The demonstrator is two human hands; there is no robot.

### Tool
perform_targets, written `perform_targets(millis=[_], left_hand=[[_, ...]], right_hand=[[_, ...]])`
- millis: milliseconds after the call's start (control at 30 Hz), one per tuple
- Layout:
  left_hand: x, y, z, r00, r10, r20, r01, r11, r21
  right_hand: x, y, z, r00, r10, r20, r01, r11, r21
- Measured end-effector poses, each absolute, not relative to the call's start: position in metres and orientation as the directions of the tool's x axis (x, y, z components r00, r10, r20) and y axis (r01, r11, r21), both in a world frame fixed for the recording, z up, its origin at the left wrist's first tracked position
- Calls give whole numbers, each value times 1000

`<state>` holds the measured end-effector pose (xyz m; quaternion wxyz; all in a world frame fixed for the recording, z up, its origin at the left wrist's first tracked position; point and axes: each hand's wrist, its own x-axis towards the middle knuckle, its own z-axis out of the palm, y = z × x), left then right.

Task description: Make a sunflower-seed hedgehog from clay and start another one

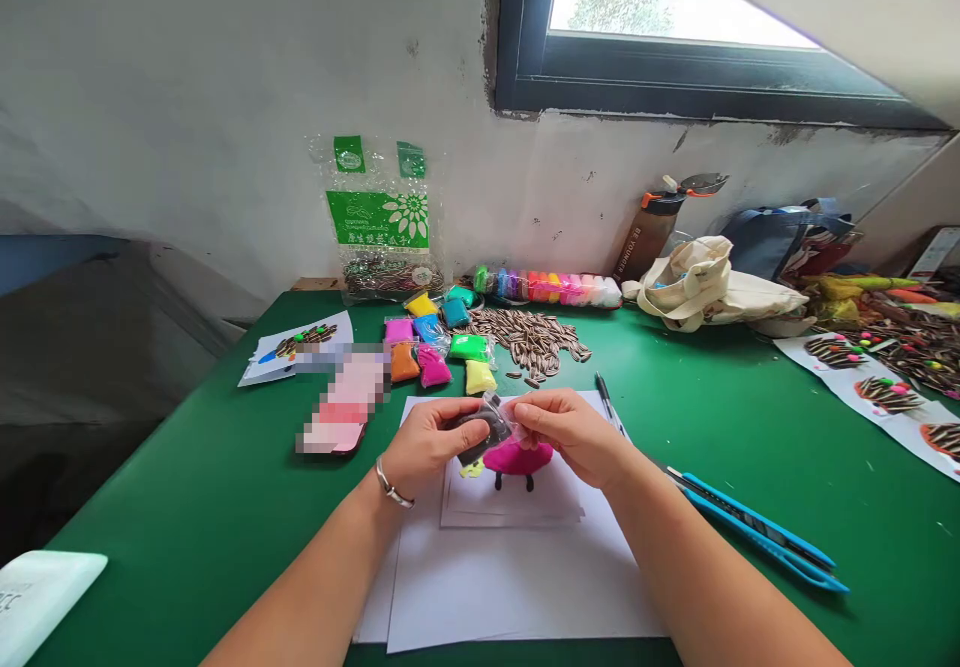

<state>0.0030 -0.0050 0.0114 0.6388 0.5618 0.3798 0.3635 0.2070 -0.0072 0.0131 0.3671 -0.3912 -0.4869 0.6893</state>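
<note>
- The black packet (480, 434) is resting in the hands over the white paper (517, 577), with the pink shape (519, 458) lying just beside it at 4 o'clock.
- The left hand (429, 439) is gripping the filled part between thumb and fingers; the right hand (566, 429) is pinching the clear film.
- For good control, the left should be bracing the lump without squeezing, the right drawing slowly on film alone; a hard tug would be risking a sudden tear.
- At 11 o'clock, small packets (433, 366) are holding pink, blue, orange, yellow and green filling.
- Farther at 11, a printed bag (382, 222) is holding striped seeds.
- Toward 1 o'clock, loose seeds (536, 339) are lying before a multicoloured row (551, 288).
</note>
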Motion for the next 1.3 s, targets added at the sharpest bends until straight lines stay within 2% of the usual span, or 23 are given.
perform_targets(millis=[267, 533, 833, 1300], left_hand=[[2, -3, 9, 466, 879, -99, -59, 143, 988], [1, -3, 11, 498, 864, -72, -35, 103, 994], [3, -4, 14, 497, 864, -80, -24, 106, 994], [2, -4, 12, 477, 873, -97, -14, 118, 993]], right_hand=[[210, -5, 10, -467, 855, -227, -201, -353, -914], [209, -5, 13, -473, 852, -223, -151, -328, -933], [209, -3, 11, -508, 841, -186, -191, -321, -928], [209, -5, 13, -485, 852, -198, -159, -309, -938]])
